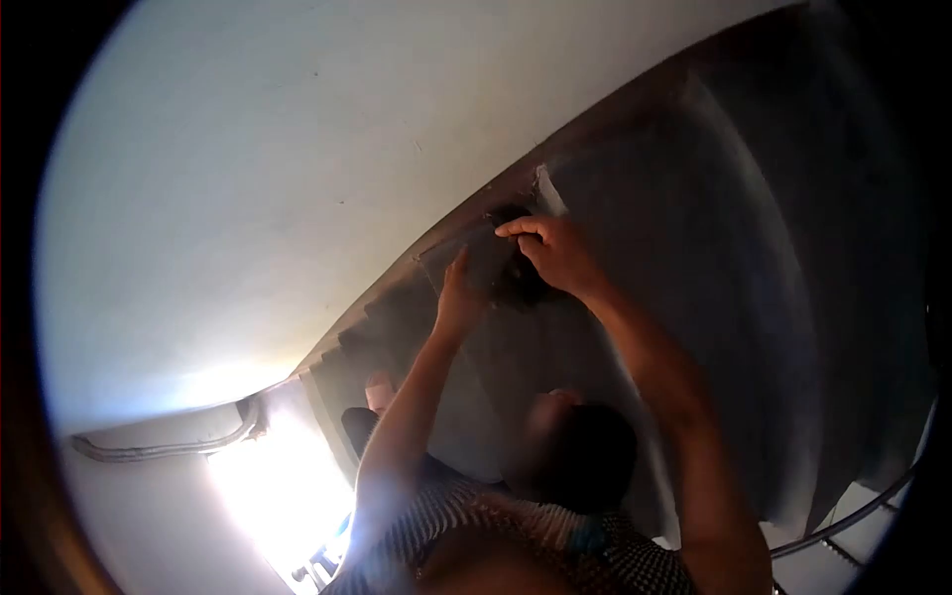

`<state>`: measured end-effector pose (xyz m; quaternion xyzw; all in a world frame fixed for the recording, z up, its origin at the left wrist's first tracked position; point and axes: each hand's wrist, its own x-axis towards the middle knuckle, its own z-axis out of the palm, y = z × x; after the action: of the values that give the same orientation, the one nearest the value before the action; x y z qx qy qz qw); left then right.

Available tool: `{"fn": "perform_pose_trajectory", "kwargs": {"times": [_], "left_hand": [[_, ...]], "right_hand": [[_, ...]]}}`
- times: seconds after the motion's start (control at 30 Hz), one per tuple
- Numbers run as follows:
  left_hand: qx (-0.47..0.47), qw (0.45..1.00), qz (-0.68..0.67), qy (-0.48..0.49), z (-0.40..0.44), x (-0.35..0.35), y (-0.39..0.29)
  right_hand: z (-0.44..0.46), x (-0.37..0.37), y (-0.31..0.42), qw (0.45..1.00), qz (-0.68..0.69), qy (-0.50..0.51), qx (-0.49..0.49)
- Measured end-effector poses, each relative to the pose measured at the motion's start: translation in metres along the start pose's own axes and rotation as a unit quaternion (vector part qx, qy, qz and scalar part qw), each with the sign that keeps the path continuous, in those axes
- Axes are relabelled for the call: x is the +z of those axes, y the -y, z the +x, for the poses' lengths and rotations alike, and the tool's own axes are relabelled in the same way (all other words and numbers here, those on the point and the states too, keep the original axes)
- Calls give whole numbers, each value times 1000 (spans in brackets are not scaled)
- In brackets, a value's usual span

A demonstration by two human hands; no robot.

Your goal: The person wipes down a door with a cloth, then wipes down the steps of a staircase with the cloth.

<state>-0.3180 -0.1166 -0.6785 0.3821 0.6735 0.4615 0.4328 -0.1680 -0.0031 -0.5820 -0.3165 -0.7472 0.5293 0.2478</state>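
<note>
Just beside the wall edge (441, 226), left hand (462, 297) open, right hand (555, 256) at dark object (520, 284), hold unclear

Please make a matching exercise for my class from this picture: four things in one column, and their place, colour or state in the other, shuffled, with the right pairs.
1. Wall
2. Bright opening
3. Right hand
4. Clothing

A. Beside a dark object
B. Patterned, at the bottom
C. Pale, upper left
D. Glaring white, lower left

Pairs: 1-C, 2-D, 3-A, 4-B
</note>
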Motion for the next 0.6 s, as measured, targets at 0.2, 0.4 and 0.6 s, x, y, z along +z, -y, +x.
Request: {"fn": "perform_pose_trajectory", "kwargs": {"times": [0.2, 0.4, 0.6], "left_hand": [[181, 948, 260, 23, 9, 20, -11], [141, 975, 163, 46, 23, 45, -26], [164, 986, 12, -29, 9, 25, -71]], "right_hand": [[-3, -21, 42, 980, 196, 29, -10], [-13, -41, 57, 905, 424, -22, -39], [-44, -69, 11, 946, -302, -37, 111]]}}
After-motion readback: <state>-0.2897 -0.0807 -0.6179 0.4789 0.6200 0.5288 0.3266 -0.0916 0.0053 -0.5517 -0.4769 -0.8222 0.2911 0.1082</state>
